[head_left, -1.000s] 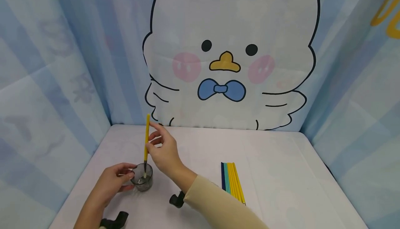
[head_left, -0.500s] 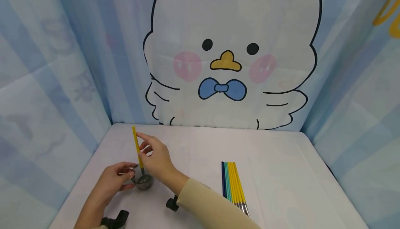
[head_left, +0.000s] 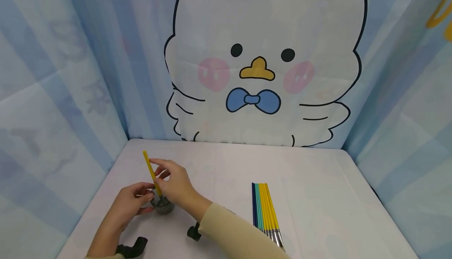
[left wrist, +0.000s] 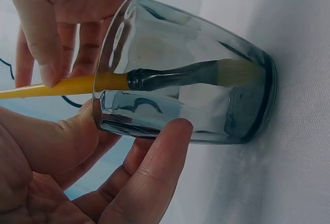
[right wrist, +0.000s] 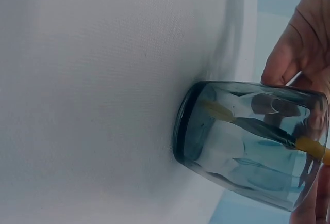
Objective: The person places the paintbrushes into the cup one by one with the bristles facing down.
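Note:
My left hand [head_left: 128, 202] holds a small smoky glass tumbler [head_left: 164, 208] at the table's left, thumb and fingers around its side near the rim. Between the thumb and fingers of my right hand [head_left: 178, 182] is a yellow-handled paintbrush [head_left: 150, 168], pinched above the glass. It leans left in the head view, ferrule and bristles down inside the tumbler. In the left wrist view the pale bristles [left wrist: 234, 73] are close to the thick glass base. Through the wall in the right wrist view, the brush [right wrist: 265, 130] slants across the tumbler [right wrist: 247, 175], which stands upright on the cloth.
A row of paintbrushes [head_left: 265, 208] with dark blue, teal and yellow handles lies right of the middle, its lower end partly behind my right sleeve [head_left: 236, 231]. The white-covered table [head_left: 318, 196] ends at a curtain [head_left: 261, 125] with a cartoon bird.
My right hand has moved down and left with the paintbrush, which has gone from near upright to leaning left and sits deeper in the tumbler. My left hand has kept its hold.

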`<state>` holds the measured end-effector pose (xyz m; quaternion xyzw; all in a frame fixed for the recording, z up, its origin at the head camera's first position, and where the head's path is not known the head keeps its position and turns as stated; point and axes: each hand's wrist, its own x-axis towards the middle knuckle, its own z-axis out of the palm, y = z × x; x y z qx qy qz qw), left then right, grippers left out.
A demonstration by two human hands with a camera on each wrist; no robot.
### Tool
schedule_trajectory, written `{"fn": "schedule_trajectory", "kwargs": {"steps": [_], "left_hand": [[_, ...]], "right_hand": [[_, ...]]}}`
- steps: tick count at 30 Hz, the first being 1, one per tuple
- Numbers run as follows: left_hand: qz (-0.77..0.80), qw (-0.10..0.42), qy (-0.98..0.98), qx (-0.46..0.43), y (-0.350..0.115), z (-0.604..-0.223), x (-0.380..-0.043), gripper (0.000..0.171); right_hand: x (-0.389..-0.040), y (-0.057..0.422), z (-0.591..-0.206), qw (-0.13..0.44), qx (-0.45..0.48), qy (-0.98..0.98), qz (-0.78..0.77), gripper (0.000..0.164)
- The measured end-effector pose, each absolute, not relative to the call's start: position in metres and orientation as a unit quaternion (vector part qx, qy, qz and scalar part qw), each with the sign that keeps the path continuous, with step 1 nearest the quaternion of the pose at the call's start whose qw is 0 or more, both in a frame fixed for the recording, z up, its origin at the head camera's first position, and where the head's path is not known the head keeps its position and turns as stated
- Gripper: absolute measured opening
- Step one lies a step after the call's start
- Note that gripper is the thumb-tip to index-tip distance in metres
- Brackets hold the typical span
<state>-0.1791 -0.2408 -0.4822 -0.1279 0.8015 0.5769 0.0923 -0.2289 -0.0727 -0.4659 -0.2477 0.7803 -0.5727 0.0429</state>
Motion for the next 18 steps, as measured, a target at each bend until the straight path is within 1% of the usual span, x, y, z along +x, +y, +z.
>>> {"fn": "schedule_trajectory", "kwargs": {"steps": [7,14,18], "left_hand": [[0.578,0.097,0.799,-0.13,-0.2408,-0.4831,-0.1811,0.04],[0.574,0.094,0.803,-0.13,-0.2409,-0.4832,-0.1818,0.04],[0.575,0.097,0.802,-0.128,-0.2408,-0.4835,-0.1818,0.04]], "right_hand": [[-0.2277,-0.0731,-0.4672,0.049,-0.243,0.783,-0.571,0.057],[-0.2274,-0.0706,-0.4705,0.09,-0.217,0.728,-0.644,0.062],[-0.2282,-0.0659,-0.4726,0.107,-0.202,0.688,-0.689,0.062]]}}
